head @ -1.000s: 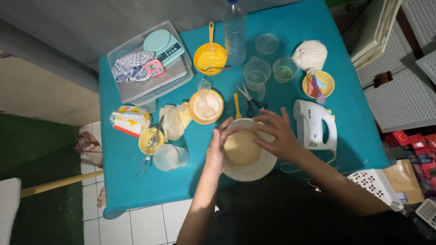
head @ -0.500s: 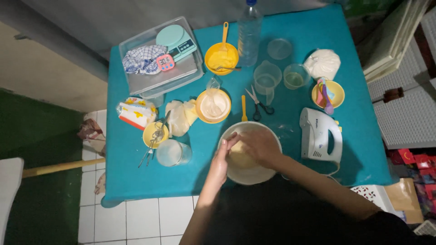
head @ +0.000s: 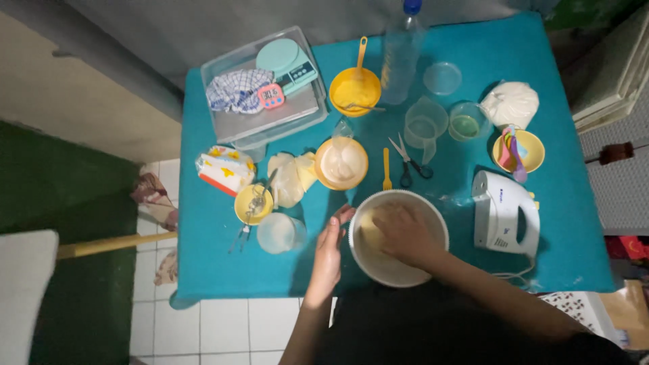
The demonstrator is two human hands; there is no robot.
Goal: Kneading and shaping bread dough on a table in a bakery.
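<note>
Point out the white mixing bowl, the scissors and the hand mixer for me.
white mixing bowl [head: 378, 265]: head view, bare inner wall near the front rim.
scissors [head: 410, 164]: head view, on the pivot where the blades meet the black handles.
hand mixer [head: 499, 211]: head view, middle of its white body.

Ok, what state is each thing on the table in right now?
White bowl: upright, dough inside.
Right hand: pressing into the dough.
Left hand: flat against the bowl's outer side.
Scissors: lying slightly open.
Bottle: capped.
Hand mixer: lying untouched.
</note>
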